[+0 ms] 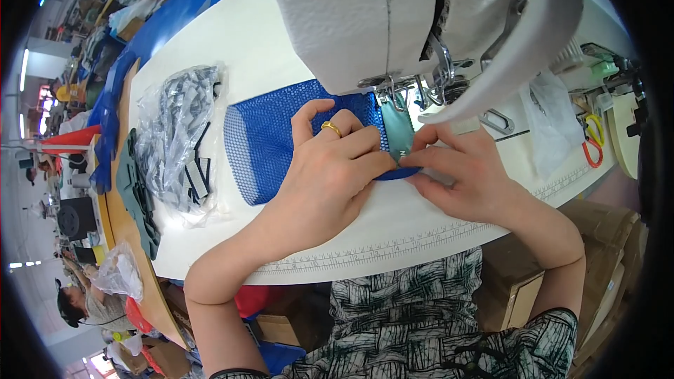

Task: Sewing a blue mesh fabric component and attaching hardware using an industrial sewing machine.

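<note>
My left hand, a gold ring on one finger, lies over blue mesh fabric, its fingers bent and gripping near the fabric's right edge. A teal piece with a light mark runs from under the presser foot of the white sewing machine down to my fingertips. My right hand pinches a narrow blue edge at the teal piece's lower end, just below the needle area. Both hands rest on the white tabletop, which has a printed ruler along the front.
A clear bag of strips and dark grey-green pieces lie left. Scissors and a translucent bag are right. Boxes stand below the table. A co-worker sits at lower left among other workstations.
</note>
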{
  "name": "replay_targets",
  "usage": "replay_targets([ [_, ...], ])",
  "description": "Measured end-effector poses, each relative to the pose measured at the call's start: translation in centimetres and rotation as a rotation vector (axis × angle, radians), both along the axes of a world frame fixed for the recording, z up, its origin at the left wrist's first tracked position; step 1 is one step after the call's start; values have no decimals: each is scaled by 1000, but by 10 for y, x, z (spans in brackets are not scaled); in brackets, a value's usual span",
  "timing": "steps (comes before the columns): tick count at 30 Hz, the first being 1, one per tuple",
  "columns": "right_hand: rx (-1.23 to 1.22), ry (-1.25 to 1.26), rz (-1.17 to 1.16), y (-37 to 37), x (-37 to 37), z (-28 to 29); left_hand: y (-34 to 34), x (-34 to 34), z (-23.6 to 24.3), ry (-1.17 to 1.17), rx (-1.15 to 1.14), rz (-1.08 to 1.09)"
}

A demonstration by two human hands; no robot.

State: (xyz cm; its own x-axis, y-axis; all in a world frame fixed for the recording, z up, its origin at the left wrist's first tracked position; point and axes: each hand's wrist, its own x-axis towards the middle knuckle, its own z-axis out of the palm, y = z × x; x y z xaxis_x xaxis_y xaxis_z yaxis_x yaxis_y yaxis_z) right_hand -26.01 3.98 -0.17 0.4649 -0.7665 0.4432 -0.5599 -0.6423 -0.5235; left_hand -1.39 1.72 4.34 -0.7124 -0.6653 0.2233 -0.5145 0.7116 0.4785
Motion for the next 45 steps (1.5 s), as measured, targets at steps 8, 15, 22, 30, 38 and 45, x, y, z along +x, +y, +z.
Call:
replay_targets([
  [8,52,21,99,4,-1,6,3,2,1,-52,-129,-131],
  [15,135,-75,136,3,2,6,-1,6,15,-65,51,-160],
  [22,37,7,35,8,9,4,2,-2,2,44,-13,-147],
  [30,-118,19,132,4,6,0,6,3,6,53,55,-34],
  [38,-397,53,108,6,14,-7,-20,-18,4,15,391,385],
  [45,-416,48,133,8,20,-8,-21,-28,9,-80,552,418],
])
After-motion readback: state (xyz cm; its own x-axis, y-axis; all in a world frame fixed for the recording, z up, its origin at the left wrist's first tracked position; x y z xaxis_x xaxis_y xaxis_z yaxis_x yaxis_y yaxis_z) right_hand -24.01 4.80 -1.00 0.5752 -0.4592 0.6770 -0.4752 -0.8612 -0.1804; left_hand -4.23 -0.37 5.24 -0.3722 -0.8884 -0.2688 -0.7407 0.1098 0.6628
